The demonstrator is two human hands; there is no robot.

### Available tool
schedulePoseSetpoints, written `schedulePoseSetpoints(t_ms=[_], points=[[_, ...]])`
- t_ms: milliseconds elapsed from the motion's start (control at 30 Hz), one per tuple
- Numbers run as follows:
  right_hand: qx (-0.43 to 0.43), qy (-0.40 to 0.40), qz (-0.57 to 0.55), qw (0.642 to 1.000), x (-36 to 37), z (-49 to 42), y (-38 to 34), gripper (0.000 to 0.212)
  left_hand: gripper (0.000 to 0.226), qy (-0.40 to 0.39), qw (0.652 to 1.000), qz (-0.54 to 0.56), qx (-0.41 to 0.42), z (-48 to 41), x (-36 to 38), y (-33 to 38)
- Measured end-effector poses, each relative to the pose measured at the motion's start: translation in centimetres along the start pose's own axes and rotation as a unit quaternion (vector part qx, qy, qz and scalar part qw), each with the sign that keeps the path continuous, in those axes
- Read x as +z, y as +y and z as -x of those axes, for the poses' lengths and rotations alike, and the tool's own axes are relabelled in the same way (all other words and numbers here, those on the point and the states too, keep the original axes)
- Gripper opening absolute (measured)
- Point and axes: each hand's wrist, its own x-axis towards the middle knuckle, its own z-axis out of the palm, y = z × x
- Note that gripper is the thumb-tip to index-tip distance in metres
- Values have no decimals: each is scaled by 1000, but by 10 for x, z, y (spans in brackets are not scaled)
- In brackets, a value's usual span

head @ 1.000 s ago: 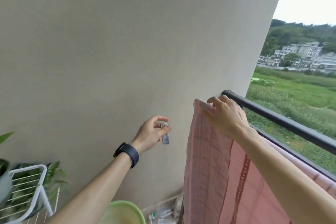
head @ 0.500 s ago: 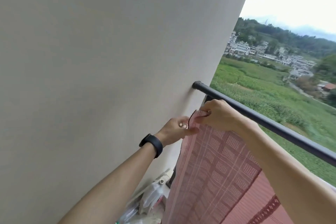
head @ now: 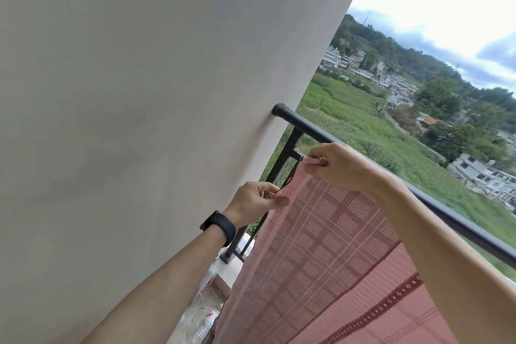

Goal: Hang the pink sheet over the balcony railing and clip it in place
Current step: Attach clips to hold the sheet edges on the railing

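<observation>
A pink sheet of woven cloth, checked with small dotted squares and crossed lower down by a darker openwork band, hangs on the near side of the black round metal balcony railing. The railing runs from the plain beige wall on the left off to the far right.

The right hand is up against the rail, its fingers curled and closed with the thumb on the sheet's top left corner. That corner is pinched between them, just below the rail and beside the black upright post.

The left hand is lower and nearer the wall. Its thumb and bent fingers are clamped on the sheet's left edge a little way down from that corner, so the short stretch of edge between the two hands runs up at a slant.

From there the cloth falls away to the near right, under the right forearm, which hides where it meets the rail. I cannot tell what else the left palm may hold.

A black band sits on the left wrist. Crumpled clear plastic bags lie on the floor at the foot of the wall. Beyond the rail are green fields and pale houses.
</observation>
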Motion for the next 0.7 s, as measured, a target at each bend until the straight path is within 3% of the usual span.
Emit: schedulePoseSetpoints(t_ms=[100,233,400,600,700], points=[[10,11,-22,1000,2,-3,-3,21,22,18,1000,8,-6,-3,-7,-1],[9,61,-11,998,4,-6,-9,20,39,-5,1000,-9,6,-7,-9,-5],[15,21,-10,1000,1,-8,-10,20,55,-59,997,51,-8,-15,-12,14],[22,37,-55,998,0,-11,-7,15,24,19,998,40,38,-26,-14,36],[29,57,-142,988,-1,-12,-8,24,15,45,997,46,46,-22,-10,31]])
